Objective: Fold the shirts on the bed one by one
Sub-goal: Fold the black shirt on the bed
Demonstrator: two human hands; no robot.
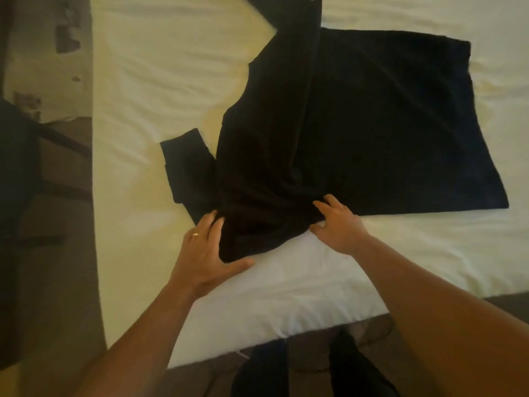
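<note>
Folding looks partly under way on one black shirt [329,124], which lies spread on the bed [160,90] near the person's edge of the mattress. Its far side from the sleeve lies flat and squared off, while a long ridge of doubled cloth runs up the middle of the shirt, which suggests one side has been turned in. On the other side of that ridge a sleeve [186,170] sticks out from the body, not yet tucked. The nearest part of the shirt is bunched into a wrinkled lump between the two hands. The left hand [209,250] rests beside that lump, fingers mostly straight along the cloth and thumb stretched out under its near edge; it presses rather than clutches, as far as I can tell. The right hand [337,224] sits on the lump's other side, fingers spread and slightly bent on the fabric, thumb on the sheet; whether any cloth is pinched beneath them is not clear. Judging from this, the shirt is perhaps midway: the bunched end needs smoothing, the sleeve needs bringing in, and the length then needs doubling over. A dark strip [274,10] beyond the shirt's far end may be another garment, but I cannot tell.
</note>
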